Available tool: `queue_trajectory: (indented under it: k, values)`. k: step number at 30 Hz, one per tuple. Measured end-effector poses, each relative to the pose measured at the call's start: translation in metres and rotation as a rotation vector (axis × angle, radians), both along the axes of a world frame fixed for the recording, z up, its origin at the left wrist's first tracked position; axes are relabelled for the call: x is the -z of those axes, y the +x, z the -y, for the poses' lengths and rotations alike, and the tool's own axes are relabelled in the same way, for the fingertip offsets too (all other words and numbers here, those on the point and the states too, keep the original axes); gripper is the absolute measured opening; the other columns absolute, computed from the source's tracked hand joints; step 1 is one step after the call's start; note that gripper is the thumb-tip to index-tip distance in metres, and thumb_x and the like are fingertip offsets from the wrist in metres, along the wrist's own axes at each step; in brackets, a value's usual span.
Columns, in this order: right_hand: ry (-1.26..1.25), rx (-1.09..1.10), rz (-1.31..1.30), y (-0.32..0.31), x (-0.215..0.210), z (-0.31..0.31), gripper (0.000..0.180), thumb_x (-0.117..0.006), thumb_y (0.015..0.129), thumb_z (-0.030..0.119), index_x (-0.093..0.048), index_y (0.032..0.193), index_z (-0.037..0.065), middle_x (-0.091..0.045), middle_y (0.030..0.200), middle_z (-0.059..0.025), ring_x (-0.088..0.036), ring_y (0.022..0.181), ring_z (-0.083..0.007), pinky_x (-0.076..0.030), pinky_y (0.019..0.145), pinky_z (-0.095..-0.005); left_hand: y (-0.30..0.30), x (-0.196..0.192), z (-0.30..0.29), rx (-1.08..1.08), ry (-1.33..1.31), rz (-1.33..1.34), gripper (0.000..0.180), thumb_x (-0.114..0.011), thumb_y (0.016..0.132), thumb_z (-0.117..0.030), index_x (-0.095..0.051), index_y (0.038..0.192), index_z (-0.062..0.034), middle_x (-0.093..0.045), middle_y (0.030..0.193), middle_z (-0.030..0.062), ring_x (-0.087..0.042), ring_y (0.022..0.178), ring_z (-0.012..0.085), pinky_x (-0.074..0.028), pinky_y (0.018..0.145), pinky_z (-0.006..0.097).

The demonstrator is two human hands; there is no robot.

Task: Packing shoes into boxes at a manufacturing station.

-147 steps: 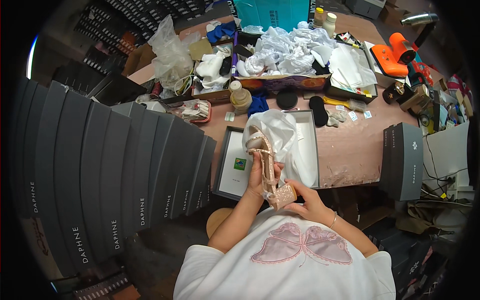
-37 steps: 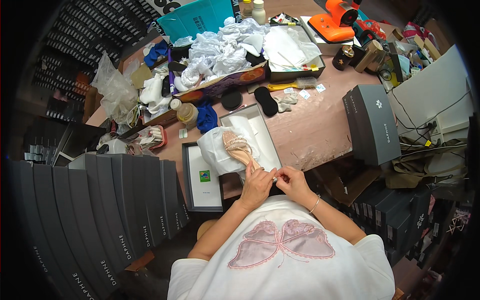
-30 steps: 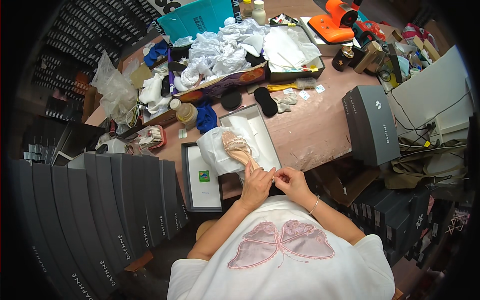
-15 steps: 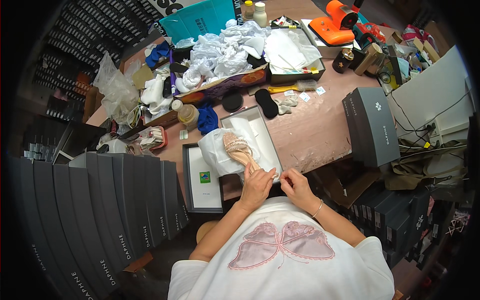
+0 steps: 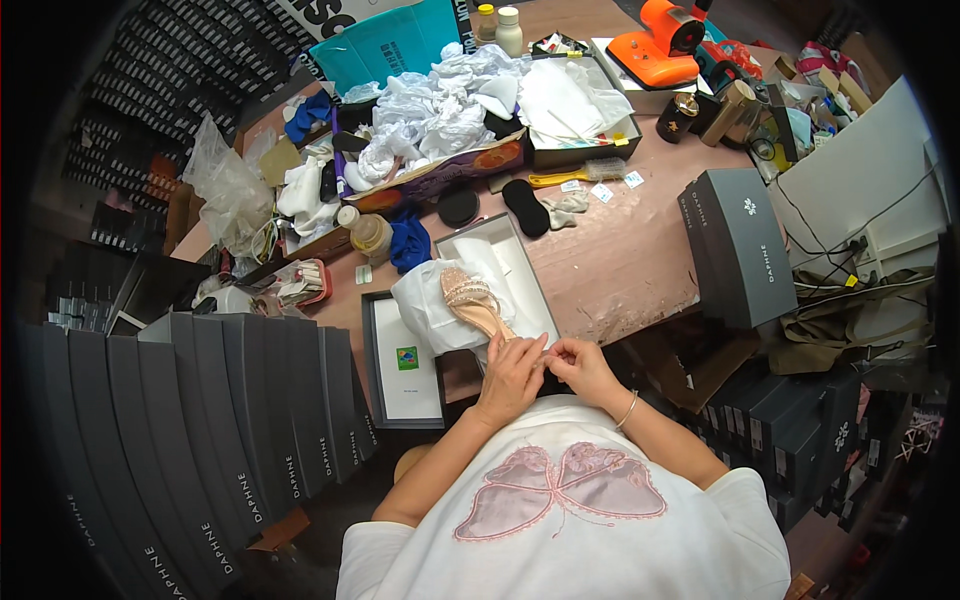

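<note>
Gripping the sandal (image 5: 483, 313) at its heel end with the left hand (image 5: 512, 375) — toe toward 11 o'clock, over the open box (image 5: 533, 280), against white paper (image 5: 425, 310) at 10 o'clock. Just beside it, at 3 o'clock, the right hand (image 5: 588, 370), fingertips bunched near the heel; too small to tell whether grasping something there or released. From the hands, on the worktop (image 5: 620, 265): bottle (image 5: 370, 237) at 10 o'clock, black disc (image 5: 459, 208) at 11, brush (image 5: 595, 174) near 1. Also lid (image 5: 412, 400) at 9, grey boxes (image 5: 745, 240) at 2.

Best done, by judgement, with the left grip firm as a clamp and the right free for light fingertip work. Rest both forearms close to the body for steadiness. Hold by sole and heel only, sparing the glittery straps (image 5: 468, 290). Tilt the heel end up slightly for a clear view past the knuckles. Avoid sharp tugs — likely better served by small, slow moves. Mind the paper, easily snagged under busy fingers.
</note>
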State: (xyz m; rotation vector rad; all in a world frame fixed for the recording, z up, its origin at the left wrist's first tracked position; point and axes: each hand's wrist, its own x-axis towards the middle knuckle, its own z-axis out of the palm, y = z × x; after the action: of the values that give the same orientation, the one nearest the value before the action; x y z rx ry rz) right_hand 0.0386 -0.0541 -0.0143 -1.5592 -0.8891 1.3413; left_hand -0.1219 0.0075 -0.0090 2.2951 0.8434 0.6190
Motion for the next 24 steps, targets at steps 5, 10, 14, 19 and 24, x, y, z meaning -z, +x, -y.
queue_trajectory:
  k: [5, 10, 14, 19, 24]
  values:
    - [0.159, -0.048, 0.271, 0.005, -0.011, 0.002, 0.012, -0.061, 0.085, 0.010, -0.060, 0.085, -0.002, -0.056, 0.068, -0.0072, -0.049, 0.057, -0.0095, -0.042, 0.053, -0.0264, -0.004, 0.001, -0.017, 0.088, -0.319, 0.067, 0.024, -0.064, 0.084, -0.015, -0.062, 0.106, -0.0063, -0.063, 0.095, 0.0077, -0.057, 0.098, 0.0264, -0.028, 0.104, 0.051]
    - [0.202, -0.101, 0.311, 0.006, -0.018, -0.002, 0.010, -0.060, 0.084, 0.008, -0.059, 0.086, -0.002, -0.056, 0.073, -0.0110, -0.052, 0.060, -0.0166, -0.043, 0.056, -0.0296, -0.001, -0.004, -0.026, 0.123, -0.323, 0.071, 0.016, -0.065, 0.083, -0.017, -0.064, 0.093, -0.0050, -0.063, 0.085, 0.0063, -0.060, 0.084, 0.0222, -0.034, 0.093, 0.042]
    - [0.296, -0.170, 0.401, 0.007, -0.020, -0.004, 0.008, -0.058, 0.084, 0.007, -0.058, 0.083, -0.001, -0.057, 0.075, -0.0145, -0.055, 0.062, -0.0261, -0.044, 0.058, -0.0339, -0.005, -0.004, -0.024, 0.120, -0.395, 0.028, 0.013, -0.065, 0.083, -0.018, -0.066, 0.088, -0.0064, -0.063, 0.086, 0.0045, -0.059, 0.084, 0.0216, -0.032, 0.089, 0.038]
    - [0.319, -0.191, 0.473, 0.008, -0.032, 0.001, 0.007, -0.057, 0.082, 0.006, -0.055, 0.081, -0.001, -0.056, 0.074, -0.0162, -0.055, 0.064, -0.0309, -0.044, 0.059, -0.0360, -0.001, -0.009, -0.023, 0.167, -0.358, 0.034, 0.011, -0.066, 0.082, -0.017, -0.066, 0.085, -0.0072, -0.063, 0.083, 0.0033, -0.058, 0.085, 0.0197, -0.031, 0.090, 0.038]
    - [0.156, -0.151, 0.342, 0.022, -0.052, 0.010, 0.005, -0.056, 0.081, 0.003, -0.054, 0.079, 0.000, -0.052, 0.070, -0.0143, -0.050, 0.060, -0.0251, -0.042, 0.057, -0.0335, -0.009, -0.003, -0.027, 0.137, -0.308, -0.009, 0.011, -0.065, 0.083, -0.017, -0.066, 0.083, -0.0067, -0.064, 0.084, 0.0033, -0.059, 0.085, 0.0195, -0.032, 0.092, 0.039]
